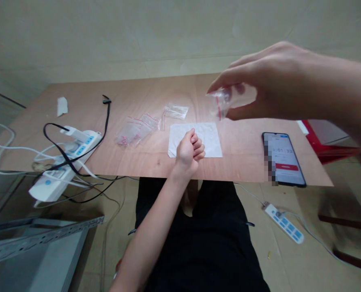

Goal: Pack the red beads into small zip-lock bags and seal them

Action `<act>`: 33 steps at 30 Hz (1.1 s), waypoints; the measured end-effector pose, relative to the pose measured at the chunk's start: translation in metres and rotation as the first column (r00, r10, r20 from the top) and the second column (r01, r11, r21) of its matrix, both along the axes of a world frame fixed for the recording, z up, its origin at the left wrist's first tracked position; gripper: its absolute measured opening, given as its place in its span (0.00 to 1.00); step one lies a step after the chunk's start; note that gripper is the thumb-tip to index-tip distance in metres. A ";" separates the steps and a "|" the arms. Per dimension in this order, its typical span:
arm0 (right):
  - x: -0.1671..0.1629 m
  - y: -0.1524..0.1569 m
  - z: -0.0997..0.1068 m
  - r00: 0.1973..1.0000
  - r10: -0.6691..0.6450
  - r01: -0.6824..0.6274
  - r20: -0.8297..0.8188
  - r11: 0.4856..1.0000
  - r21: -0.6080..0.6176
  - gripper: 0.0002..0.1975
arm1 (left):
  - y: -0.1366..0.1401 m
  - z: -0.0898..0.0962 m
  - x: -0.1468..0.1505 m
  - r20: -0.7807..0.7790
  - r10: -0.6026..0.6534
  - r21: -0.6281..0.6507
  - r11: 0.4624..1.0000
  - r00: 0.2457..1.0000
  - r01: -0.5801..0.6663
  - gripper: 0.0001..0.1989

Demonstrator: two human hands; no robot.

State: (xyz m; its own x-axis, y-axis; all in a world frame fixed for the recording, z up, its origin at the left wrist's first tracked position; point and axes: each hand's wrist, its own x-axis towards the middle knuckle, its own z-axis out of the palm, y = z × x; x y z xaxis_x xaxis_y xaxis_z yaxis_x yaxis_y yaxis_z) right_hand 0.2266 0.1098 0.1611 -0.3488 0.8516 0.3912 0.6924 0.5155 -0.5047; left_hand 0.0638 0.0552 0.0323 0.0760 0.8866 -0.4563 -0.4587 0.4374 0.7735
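My right hand (259,85) is raised above the right half of the table, its thumb and fingers closed on a small clear zip bag (221,103) with a red seal line. Low over a white sheet (211,140), my left hand (191,150) is curled into a fist; whatever its fingers may hold is hidden. Left of the sheet lie clear zip bags (134,127), with small pinkish-red pieces (124,140) at the lower end of one. Another clear bag (176,111) rests just behind the sheet.
A power strip (67,162) with tangled white and black cables overhangs the table's left front edge. A phone (284,158) lies near the right edge. White crumpled paper (62,106) sits at the back left. On the floor is another power strip (284,223).
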 end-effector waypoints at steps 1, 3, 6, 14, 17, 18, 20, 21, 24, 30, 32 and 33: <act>0.001 -0.007 0.000 0.991 0.007 -0.012 0.132 0.999 0.040 0.18 | 0.008 -0.004 -0.003 -0.268 0.029 0.094 0.996 0.963 -0.004 0.25; 0.005 -0.021 -0.012 0.980 -0.027 0.011 0.198 0.996 0.084 0.18 | 0.024 -0.013 -0.008 -0.742 0.141 0.299 0.945 0.656 0.135 0.24; 0.013 -0.034 -0.046 0.995 -0.098 0.098 -0.024 0.995 0.003 0.21 | 0.045 -0.028 -0.008 -0.966 0.240 0.256 0.830 0.097 0.495 0.21; 0.024 -0.047 -0.112 0.959 -0.241 0.204 -0.151 0.953 -0.225 0.25 | 0.056 -0.054 0.000 -0.949 0.254 0.055 0.716 -0.186 0.696 0.22; 0.026 -0.049 -0.121 0.945 -0.291 0.255 -0.149 0.942 -0.219 0.25 | 0.054 -0.058 -0.001 -0.958 0.259 0.099 0.700 -0.122 0.708 0.21; 0.026 -0.048 -0.123 0.943 -0.299 0.264 -0.149 0.940 -0.214 0.25 | 0.053 -0.058 -0.001 -0.962 0.256 0.119 0.699 -0.092 0.705 0.21; 0.024 -0.043 -0.126 0.945 -0.292 0.261 -0.149 0.945 -0.199 0.24 | 0.053 -0.058 0.000 -0.969 0.247 0.159 0.700 -0.027 0.696 0.20; 0.021 -0.037 -0.127 0.950 -0.278 0.250 -0.144 0.950 -0.187 0.23 | 0.052 -0.057 0.000 -0.971 0.241 0.176 0.700 0.003 0.692 0.20; 0.005 -0.010 -0.126 0.966 -0.229 0.215 -0.117 0.970 -0.116 0.20 | 0.048 -0.052 -0.002 -0.963 0.267 0.229 0.700 0.050 0.676 0.20; -0.060 0.070 -0.127 0.991 -0.134 0.134 0.004 0.989 -0.069 0.21 | 0.031 -0.042 -0.050 -0.907 0.421 0.378 0.800 0.015 0.465 0.14; -0.084 0.090 -0.136 0.990 -0.128 0.133 0.057 0.987 -0.094 0.23 | 0.028 -0.043 -0.083 -0.894 0.446 0.404 0.845 -0.045 0.350 0.10; -0.094 0.097 -0.141 0.988 -0.132 0.140 0.078 0.985 -0.103 0.25 | 0.028 -0.044 -0.102 -0.892 0.444 0.405 0.867 -0.082 0.291 0.12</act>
State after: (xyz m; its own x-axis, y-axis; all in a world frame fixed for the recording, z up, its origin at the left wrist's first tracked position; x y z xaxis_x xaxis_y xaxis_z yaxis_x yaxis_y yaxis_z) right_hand 0.1323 0.2069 0.0196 -0.2506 0.9289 0.2727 0.7882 0.3593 -0.4996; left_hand -0.0379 0.0836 -0.0112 -0.1827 0.9058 0.3822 0.9022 0.0000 0.4313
